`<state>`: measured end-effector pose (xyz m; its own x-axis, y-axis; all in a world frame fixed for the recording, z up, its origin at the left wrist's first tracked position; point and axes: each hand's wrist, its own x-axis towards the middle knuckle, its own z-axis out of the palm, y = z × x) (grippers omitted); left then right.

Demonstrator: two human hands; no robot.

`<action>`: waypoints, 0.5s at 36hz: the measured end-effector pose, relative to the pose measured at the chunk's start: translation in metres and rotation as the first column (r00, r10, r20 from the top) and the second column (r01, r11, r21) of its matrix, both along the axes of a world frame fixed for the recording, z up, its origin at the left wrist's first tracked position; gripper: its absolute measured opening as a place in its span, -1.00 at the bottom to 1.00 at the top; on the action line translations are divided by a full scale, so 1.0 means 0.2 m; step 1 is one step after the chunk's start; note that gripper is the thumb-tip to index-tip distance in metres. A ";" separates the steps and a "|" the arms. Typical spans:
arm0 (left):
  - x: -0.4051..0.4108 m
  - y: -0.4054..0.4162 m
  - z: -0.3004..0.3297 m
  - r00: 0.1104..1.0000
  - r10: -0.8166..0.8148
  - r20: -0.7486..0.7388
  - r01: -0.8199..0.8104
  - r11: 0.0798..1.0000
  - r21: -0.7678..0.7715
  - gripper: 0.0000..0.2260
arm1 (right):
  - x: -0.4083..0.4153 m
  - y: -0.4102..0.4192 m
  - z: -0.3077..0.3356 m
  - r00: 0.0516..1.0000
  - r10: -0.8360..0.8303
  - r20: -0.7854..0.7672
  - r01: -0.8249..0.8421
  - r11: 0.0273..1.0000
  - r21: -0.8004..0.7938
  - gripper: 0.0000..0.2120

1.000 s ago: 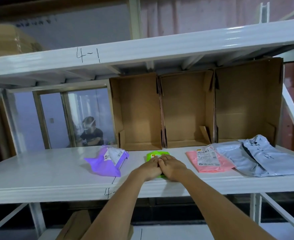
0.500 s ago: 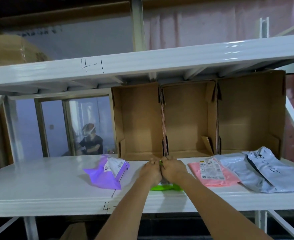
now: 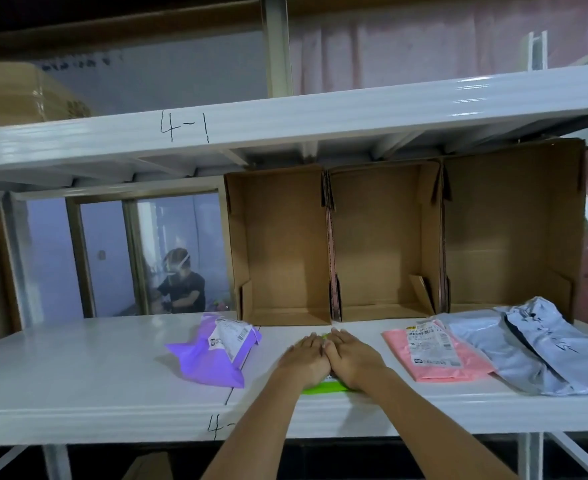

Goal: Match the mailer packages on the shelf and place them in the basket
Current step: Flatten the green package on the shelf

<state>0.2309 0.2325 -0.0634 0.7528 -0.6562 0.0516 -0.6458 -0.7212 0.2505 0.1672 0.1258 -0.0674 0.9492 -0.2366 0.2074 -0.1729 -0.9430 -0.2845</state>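
A green mailer [image 3: 323, 388] lies flat on the white shelf [image 3: 78, 379], mostly hidden under my hands. My left hand [image 3: 306, 358] and my right hand [image 3: 351, 358] press on it side by side, fingers straight and pointing away from me. A purple mailer [image 3: 213, 355] with a white label lies to the left. A pink mailer [image 3: 437, 355] with a label lies to the right, and beyond it grey mailers [image 3: 534, 351] overlap each other.
Three open cardboard boxes [image 3: 382, 237] stand on their sides at the back of the shelf. An upper shelf marked 4-1 [image 3: 285, 123] hangs overhead. A person sits behind a window at the back left.
Half a second ago my fingers pinched the green mailer's far edge, lifted; now both hands lie flat on it and it rests pressed on the shelf.
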 end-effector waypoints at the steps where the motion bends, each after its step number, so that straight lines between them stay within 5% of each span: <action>1: 0.00 0.00 0.00 1.000 0.001 -0.006 -0.001 1.000 0.001 -0.50 | 0.00 0.00 0.00 1.000 0.002 -0.007 -0.002 1.000 -0.008 -0.50; 18: -0.01 0.02 -0.03 0.993 -0.016 0.119 0.005 0.996 0.091 -0.50 | 0.01 -0.01 -0.01 1.000 -0.008 -0.009 0.008 0.999 -0.045 -0.55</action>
